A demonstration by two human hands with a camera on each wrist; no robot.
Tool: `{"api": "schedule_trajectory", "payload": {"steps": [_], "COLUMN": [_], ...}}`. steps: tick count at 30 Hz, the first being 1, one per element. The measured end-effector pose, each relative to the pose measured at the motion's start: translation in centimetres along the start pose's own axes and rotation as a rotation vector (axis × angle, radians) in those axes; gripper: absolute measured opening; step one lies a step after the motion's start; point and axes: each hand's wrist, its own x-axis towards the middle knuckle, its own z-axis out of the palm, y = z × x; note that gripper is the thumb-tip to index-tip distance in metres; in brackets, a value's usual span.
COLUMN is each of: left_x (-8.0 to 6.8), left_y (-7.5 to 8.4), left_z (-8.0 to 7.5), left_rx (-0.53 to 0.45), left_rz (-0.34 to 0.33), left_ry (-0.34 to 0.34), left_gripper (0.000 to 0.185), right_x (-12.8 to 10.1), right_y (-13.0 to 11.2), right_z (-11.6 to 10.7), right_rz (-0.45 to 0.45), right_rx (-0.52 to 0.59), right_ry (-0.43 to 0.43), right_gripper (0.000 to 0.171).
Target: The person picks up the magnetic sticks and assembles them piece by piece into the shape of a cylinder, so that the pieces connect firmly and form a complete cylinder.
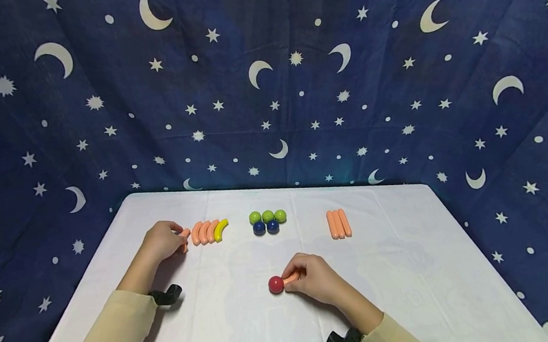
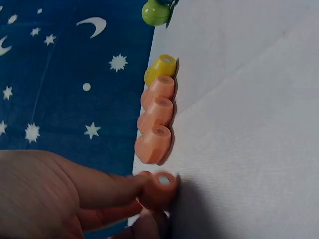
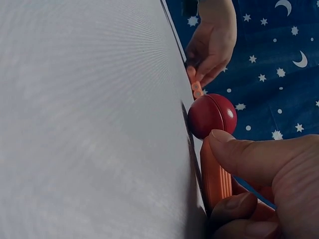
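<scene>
My left hand [image 1: 162, 241] pinches orange sausage [image 2: 160, 188], aligning it with far-left row [image 2: 158, 119]; right hand [image 1: 316, 278] clamps sausage [image 3: 215, 178] beside red ball [image 1: 275, 284] near table [image 1: 417, 267] centre

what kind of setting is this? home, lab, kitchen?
Likely a staged tabletop recording setup, not a kitchen: a dark blue moon-and-star cloth backdrop hangs behind a white-covered table on which small plastic toy sausages and green and blue toy balls lie in sorted groups.
</scene>
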Motion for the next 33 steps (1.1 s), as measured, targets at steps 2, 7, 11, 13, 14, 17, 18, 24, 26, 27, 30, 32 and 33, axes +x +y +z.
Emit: {"api": "schedule_trajectory", "payload": {"steps": [2, 7, 11, 13, 14, 17, 18, 24, 26, 27, 30, 32, 33], "left_x": [-0.5, -1.6, -2.2, -2.6, -2.8, -3.5, -3.8, -5.3, -5.7, -5.9, -6.4, -6.8, -6.9], "left_y": [0.1, 0.2, 0.3, 0.3, 0.4, 0.7, 0.9, 2.4, 3.0, 3.2, 4.0, 4.5, 4.7], "left_z": [-0.1, -0.5, -0.5, -0.3, -0.2, 0.3, 0.5, 2.6, 3.5, 3.9, 5.1, 5.8, 6.2], "left_rx": [0.043, 0.058, -0.034, -0.103, -0.14, -0.231, -0.255, -0.398, -0.438, -0.45, -0.471, -0.481, -0.485], "left_rz": [0.003, 0.005, 0.011, 0.034, 0.05, 0.085, 0.091, 0.123, 0.136, 0.139, 0.123, 0.105, 0.1], "left_ry": [0.006, 0.01, 0.01, 0.007, 0.002, -0.018, -0.022, -0.048, -0.066, -0.075, -0.091, -0.1, -0.103], "left_gripper": [0.035, 0.028, 0.03, 0.029, 0.029, 0.031, 0.032, 0.038, 0.038, 0.039, 0.041, 0.042, 0.042], "right_x": [0.0, 0.0, 0.0, 0.0, 0.0, 0.0, 0.1, 0.0, -0.1, -0.1, -0.1, -0.1, -0.1], "right_y": [0.0, 0.0, 0.1, 0.1, 0.1, 0.1, 0.1, -0.1, -0.1, -0.1, -0.1, -0.1, -0.1], "right_z": [0.0, 0.0, 0.0, 0.0, 0.0, 0.0, 0.0, 0.0, 0.0, 0.0, 0.1, 0.1, 0.1], "right_rz": [0.002, 0.006, 0.006, 0.004, 0.002, -0.001, -0.001, 0.004, 0.005, 0.006, 0.002, -0.001, -0.002], "right_rx": [0.0, 0.001, 0.003, 0.007, 0.006, 0.006, 0.006, 0.007, 0.008, 0.008, 0.006, 0.002, 0.001], "right_ry": [-0.001, -0.002, 0.002, 0.004, 0.005, 0.006, 0.006, 0.007, 0.006, 0.006, 0.008, 0.01, 0.011], "right_gripper": [0.016, 0.015, 0.015, 0.015, 0.015, 0.015, 0.015, 0.015, 0.015, 0.015, 0.015, 0.015, 0.015]}}
